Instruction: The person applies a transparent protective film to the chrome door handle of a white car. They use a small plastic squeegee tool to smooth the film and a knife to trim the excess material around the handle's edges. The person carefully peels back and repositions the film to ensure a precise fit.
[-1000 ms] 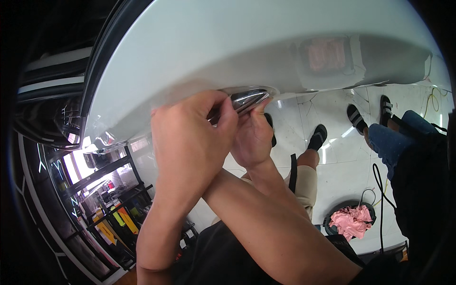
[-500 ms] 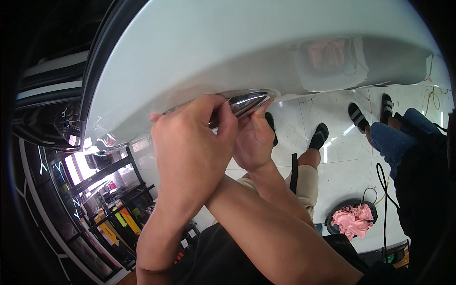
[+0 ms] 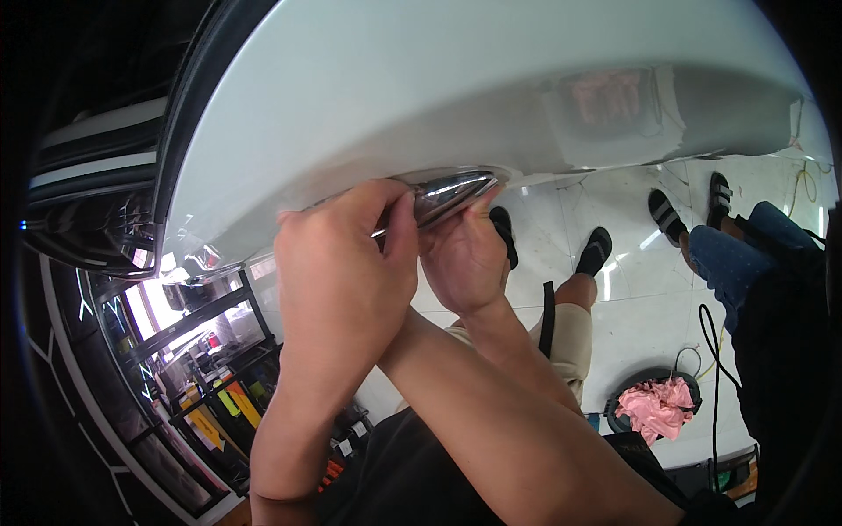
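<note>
A chrome door handle point(image 3: 452, 195) sits on a light, glossy car panel point(image 3: 377, 79). My left hand point(image 3: 342, 250) is closed with its back up, thumb and forefinger pinched at the handle's left part. Its other fingertips are mostly hidden. Right beside it, a palm-up hand point(image 3: 467, 263) reaches under the handle's right end with one digit raised against it. A larger forearm point(image 3: 509, 421) from the lower right passes behind my left wrist, its hand hidden. I cannot tell which of these two arms is my right one.
A person in blue shorts point(image 3: 732, 254) and sandals stands close on the right. A black tub point(image 3: 617, 419) with pink cloth point(image 3: 656, 408) rests on the tiled floor point(image 3: 631, 307). A cable point(image 3: 712, 368) hangs nearby. Lower left stands a shelf rack point(image 3: 189, 320).
My left hand has shifted slightly left along the handle, showing a little more chrome. The palm-up hand stays under the handle. The whole view has shifted slightly.
</note>
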Tool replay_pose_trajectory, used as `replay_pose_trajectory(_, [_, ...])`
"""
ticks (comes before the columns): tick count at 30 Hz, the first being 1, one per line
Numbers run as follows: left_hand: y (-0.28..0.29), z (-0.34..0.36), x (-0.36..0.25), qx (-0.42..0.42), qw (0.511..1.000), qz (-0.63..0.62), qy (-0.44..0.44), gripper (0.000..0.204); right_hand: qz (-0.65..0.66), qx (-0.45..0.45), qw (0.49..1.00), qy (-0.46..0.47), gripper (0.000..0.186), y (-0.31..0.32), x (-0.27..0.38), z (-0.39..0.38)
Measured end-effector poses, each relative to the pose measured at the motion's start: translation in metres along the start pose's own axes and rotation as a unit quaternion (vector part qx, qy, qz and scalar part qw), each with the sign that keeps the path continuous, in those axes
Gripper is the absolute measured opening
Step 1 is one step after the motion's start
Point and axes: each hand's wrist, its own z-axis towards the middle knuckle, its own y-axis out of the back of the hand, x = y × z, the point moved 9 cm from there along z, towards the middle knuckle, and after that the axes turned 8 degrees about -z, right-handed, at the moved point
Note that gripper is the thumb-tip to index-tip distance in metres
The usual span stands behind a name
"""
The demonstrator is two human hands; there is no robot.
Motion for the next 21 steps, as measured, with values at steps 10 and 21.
replay_pose_trajectory(10, [0.038, -0.031, 0.025, 0.057, 0.979, -0.184, 0.067, 0.021, -0.020, 0.035, 0.999, -0.014, 0.069, 0.016, -0.012, 0.004])
replay_pose_trajectory(21, [-0.119, -0.119, 0.154, -0.164, 0.540, -0.698, 0.440, 0.028, 0.000, -0.042, 0.994, -0.099, 0.085, 0.010, -0.014, 0.000])
